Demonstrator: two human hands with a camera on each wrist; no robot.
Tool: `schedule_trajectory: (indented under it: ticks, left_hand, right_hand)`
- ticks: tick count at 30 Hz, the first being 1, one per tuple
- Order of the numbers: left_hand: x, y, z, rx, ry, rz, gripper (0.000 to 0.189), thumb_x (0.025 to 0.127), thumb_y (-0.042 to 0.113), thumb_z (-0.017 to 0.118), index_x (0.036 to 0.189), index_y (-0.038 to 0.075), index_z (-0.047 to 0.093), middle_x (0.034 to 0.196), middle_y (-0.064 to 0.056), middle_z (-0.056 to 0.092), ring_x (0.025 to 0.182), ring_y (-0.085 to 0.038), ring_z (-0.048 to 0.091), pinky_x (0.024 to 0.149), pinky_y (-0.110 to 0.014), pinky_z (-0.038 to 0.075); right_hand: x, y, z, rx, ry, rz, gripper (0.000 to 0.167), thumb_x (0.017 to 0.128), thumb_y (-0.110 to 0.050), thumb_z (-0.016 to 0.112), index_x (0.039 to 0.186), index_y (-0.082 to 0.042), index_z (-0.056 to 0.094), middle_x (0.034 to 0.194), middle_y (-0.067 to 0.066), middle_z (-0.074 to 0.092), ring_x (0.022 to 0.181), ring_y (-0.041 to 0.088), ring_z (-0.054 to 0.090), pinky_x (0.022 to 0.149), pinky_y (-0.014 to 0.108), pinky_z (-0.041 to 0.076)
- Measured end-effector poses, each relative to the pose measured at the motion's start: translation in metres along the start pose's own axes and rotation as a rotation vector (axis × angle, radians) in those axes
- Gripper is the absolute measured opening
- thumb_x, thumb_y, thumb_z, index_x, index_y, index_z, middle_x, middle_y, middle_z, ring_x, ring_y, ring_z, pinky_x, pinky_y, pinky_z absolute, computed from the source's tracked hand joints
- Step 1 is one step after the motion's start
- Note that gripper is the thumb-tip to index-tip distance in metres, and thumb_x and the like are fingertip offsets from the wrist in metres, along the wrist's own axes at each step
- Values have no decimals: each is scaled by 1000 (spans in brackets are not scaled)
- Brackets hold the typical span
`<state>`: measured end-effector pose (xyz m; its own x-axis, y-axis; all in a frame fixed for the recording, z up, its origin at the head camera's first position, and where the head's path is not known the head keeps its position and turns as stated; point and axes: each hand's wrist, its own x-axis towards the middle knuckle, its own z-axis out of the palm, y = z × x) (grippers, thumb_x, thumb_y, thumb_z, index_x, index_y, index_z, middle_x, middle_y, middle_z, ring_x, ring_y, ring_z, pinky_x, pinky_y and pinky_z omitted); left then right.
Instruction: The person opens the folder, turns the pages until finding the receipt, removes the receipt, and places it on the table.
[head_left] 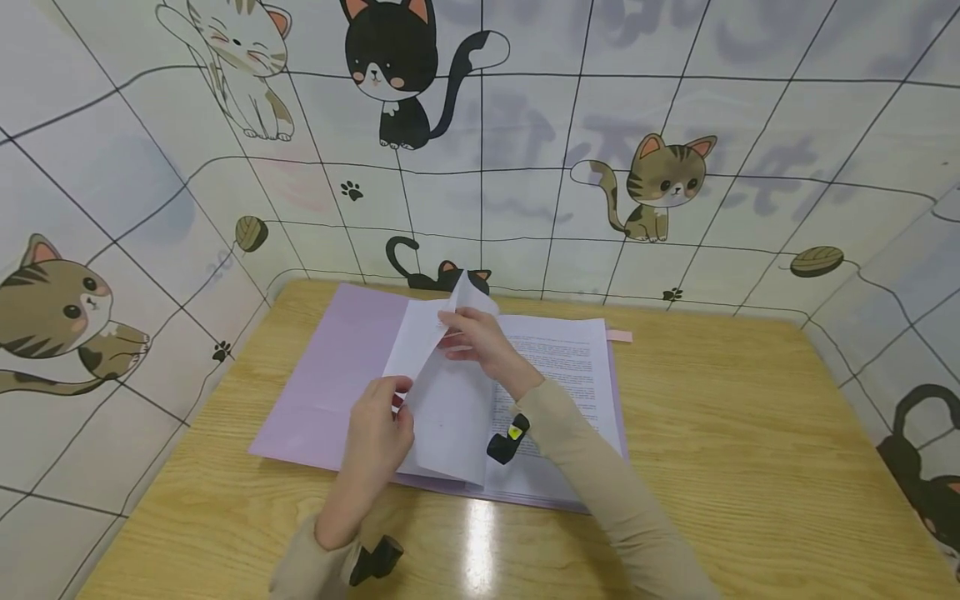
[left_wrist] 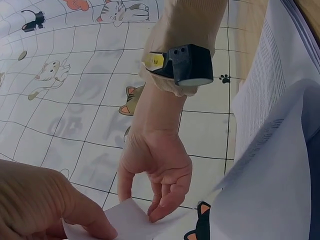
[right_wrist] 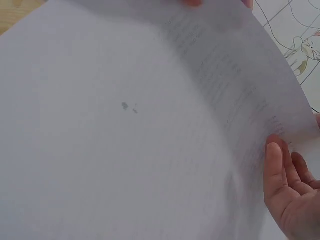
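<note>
while the left hand (head_left: 375,425) and the right hand (head_left: 482,340) both hold one lifted sheet (head_left: 450,417), we see it bend upright above the open purple folder (head_left: 333,375), which lies on the wooden worktop (head_left: 750,433). the left fingers pinch the sheet near its left edge; in the left wrist view we find the thumb lying over the paper. the right fingers are curled round the sheet farther up, just below its peaked top corner, and we see thumb and fingertips meet there at the paper. in the right wrist view the side of the sheet facing us is mostly plain, with small grey specks (right_wrist: 129,107) and faint print showing through.

to the right of the lifted sheet, we see a printed page (head_left: 566,375) flat in the folder, its lines too small for us to read, and a pink tab (head_left: 619,336) sticking out past the right edge. on the left, a white page (head_left: 408,337) lies partly over the bare purple cover.

both wrists emerge from beige sleeves (head_left: 600,475), and we notice a small black camera (head_left: 508,440) at the right cuff and another by the left one. behind the worktop, we face a white backdrop (head_left: 525,200) with black grid lines and cartoon cats.
</note>
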<state>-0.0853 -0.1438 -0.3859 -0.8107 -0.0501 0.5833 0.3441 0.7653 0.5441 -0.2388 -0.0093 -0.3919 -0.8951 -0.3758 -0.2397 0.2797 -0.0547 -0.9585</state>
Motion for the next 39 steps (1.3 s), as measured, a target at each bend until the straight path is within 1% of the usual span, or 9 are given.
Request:
schedule_trajectory:
  ticks: [6, 11, 17, 21, 24, 27, 31, 34, 39]
  left_hand:
    - [1, -9, -3, -2, 9, -10, 30, 66, -22, 55, 94, -10, 60, 84, -18, 61, 66, -27, 57, 55, -32, 49]
    - [0, -22, -6, -20, -7, -40, 33, 66, -24, 54, 97, -12, 59, 84, -21, 61, 67, -28, 57, 54, -35, 50]
    - [-2, -41, -8, -12, -72, -115, 42, 67, -23, 55, 108, -14, 56, 86, -24, 59, 70, -31, 58, 58, -39, 52]
    - [-5, -53, -8, 12, -97, -133, 45, 67, -23, 56, 111, -15, 55, 87, -26, 58, 71, -35, 58, 59, -42, 51]
    - [-7, -60, -7, 30, -115, -140, 42, 66, -23, 56, 108, -16, 57, 87, -28, 59, 71, -36, 58, 59, -43, 51]
    - [-8, -67, -6, 51, -153, -155, 36, 67, -22, 56, 103, -17, 60, 88, -29, 59, 72, -36, 57, 59, -42, 51]
    - [-9, -75, -4, 70, -203, -166, 31, 67, -21, 56, 96, -17, 62, 86, -29, 60, 73, -36, 58, 59, -42, 50]
    - [-10, -80, -2, 77, -237, -192, 29, 67, -21, 55, 95, -17, 62, 86, -30, 60, 76, -38, 59, 62, -43, 51]
    - [-13, -90, 3, 99, -299, -260, 29, 69, -18, 54, 96, -17, 62, 90, -31, 59, 85, -43, 60, 69, -46, 51]
  right_hand:
    - [1, -3, -2, 16, 25, -8, 42, 89, -35, 59, 113, -1, 55, 91, 9, 65, 76, 16, 64, 68, 31, 55]
    - [0, -4, -9, 19, 29, 1, 42, 91, -33, 56, 116, 2, 54, 88, 7, 64, 76, 17, 64, 70, 31, 54]
    - [0, -1, -26, 5, 32, 13, 49, 93, -32, 54, 123, 6, 50, 88, 5, 64, 83, 21, 63, 71, 29, 53]
    - [-1, 1, -41, -26, 35, 21, 51, 93, -31, 53, 126, 7, 48, 89, 5, 63, 90, 25, 62, 77, 32, 53]
    - [-2, 2, -52, -46, 38, 25, 50, 93, -29, 53, 127, 8, 48, 91, 6, 63, 95, 29, 61, 85, 39, 51]
    - [-2, 3, -63, -67, 41, 24, 49, 94, -27, 52, 127, 8, 46, 95, 9, 63, 99, 33, 59, 89, 42, 48]
    - [-3, 4, -78, -111, 58, 26, 45, 95, -25, 51, 127, 7, 46, 102, 15, 61, 103, 36, 57, 82, 34, 51]
    - [-3, 5, -92, -144, 77, 31, 44, 96, -23, 50, 128, 7, 46, 105, 18, 60, 106, 38, 55, 78, 31, 51]
    - [-4, 8, -116, -232, 116, 42, 45, 96, -24, 49, 129, 6, 45, 107, 17, 60, 103, 33, 58, 83, 34, 50]
